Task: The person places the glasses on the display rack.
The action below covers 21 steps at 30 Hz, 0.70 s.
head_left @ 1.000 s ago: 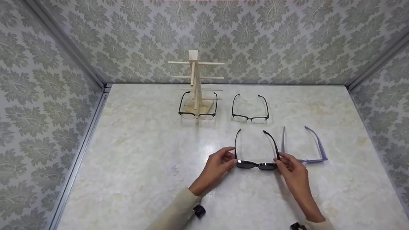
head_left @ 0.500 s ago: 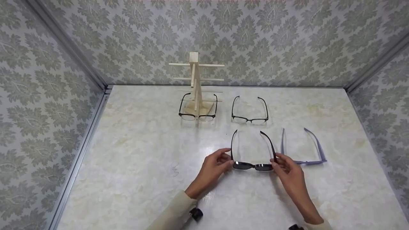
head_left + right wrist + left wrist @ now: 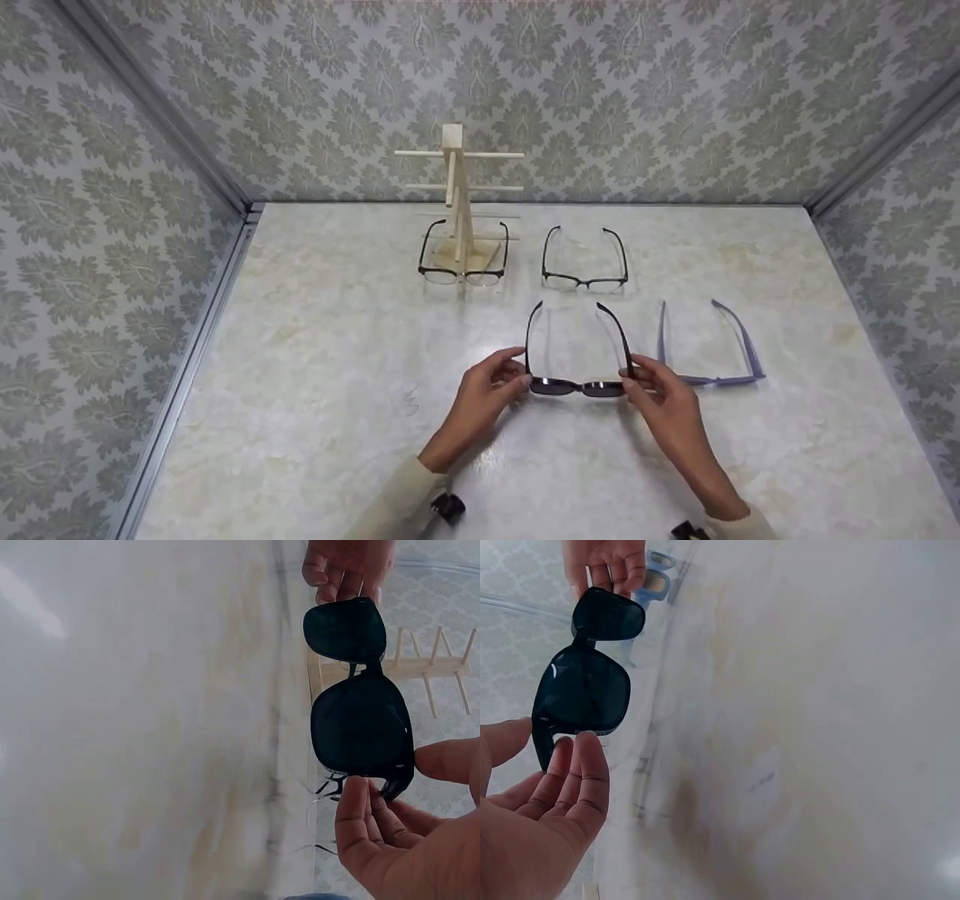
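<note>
Black sunglasses [image 3: 555, 386] with dark lenses are held level between both hands, temples spread and pointing away from the person. My left hand [image 3: 484, 397] pinches the left hinge corner between thumb and fingers. At the right hinge corner my right hand [image 3: 664, 397] grips the frame the same way. Both dark lenses [image 3: 589, 686] face the left wrist camera, and the right wrist view shows the sunglasses [image 3: 360, 724] from the other end. Purple glasses [image 3: 721, 381] lie just right of the right hand, their left front corner partly covered by it.
A wooden display stand [image 3: 459, 187] with several pegs rises at the back. Black-framed glasses [image 3: 463, 276] rest low at its front. Another black-framed pair [image 3: 585, 282] lies on the table [image 3: 322, 337] to the right. Patterned walls [image 3: 525, 90] enclose the back and sides.
Both hands have moved left together with the sunglasses, away from the purple glasses, whose front now shows more. The hold at both corners stays the same. The other glasses have not moved.
</note>
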Motion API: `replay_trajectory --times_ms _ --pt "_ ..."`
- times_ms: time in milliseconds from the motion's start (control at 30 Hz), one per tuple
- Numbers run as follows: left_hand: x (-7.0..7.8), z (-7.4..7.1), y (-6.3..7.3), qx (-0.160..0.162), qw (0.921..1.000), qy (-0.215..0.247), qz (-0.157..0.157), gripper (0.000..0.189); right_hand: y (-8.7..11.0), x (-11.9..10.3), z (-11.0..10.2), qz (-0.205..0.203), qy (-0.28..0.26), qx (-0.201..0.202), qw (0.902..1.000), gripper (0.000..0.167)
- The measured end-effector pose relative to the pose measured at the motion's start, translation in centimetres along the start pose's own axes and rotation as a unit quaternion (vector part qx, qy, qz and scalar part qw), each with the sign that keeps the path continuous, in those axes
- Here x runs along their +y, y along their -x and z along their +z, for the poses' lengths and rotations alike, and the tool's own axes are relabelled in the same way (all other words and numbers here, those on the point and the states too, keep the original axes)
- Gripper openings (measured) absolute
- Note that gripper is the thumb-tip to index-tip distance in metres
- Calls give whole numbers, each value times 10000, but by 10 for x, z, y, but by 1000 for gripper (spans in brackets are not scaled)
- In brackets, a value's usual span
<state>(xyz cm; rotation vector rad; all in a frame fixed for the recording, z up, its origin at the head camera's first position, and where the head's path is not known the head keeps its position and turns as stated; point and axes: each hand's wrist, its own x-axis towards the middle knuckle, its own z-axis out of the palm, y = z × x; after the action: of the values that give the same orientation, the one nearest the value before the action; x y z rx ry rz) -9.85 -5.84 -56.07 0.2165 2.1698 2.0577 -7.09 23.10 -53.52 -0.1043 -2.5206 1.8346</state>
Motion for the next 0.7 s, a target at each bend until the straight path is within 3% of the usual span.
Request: replay_trajectory --times_ms 200,700 --pt "2 -10 3 106 9999 -23 -16 44 -1 -5 7 -173 80 -94 9998 42" --pt "16 -34 10 527 9986 -10 88 41 -4 -22 27 -450 -298 -353 9979 44"
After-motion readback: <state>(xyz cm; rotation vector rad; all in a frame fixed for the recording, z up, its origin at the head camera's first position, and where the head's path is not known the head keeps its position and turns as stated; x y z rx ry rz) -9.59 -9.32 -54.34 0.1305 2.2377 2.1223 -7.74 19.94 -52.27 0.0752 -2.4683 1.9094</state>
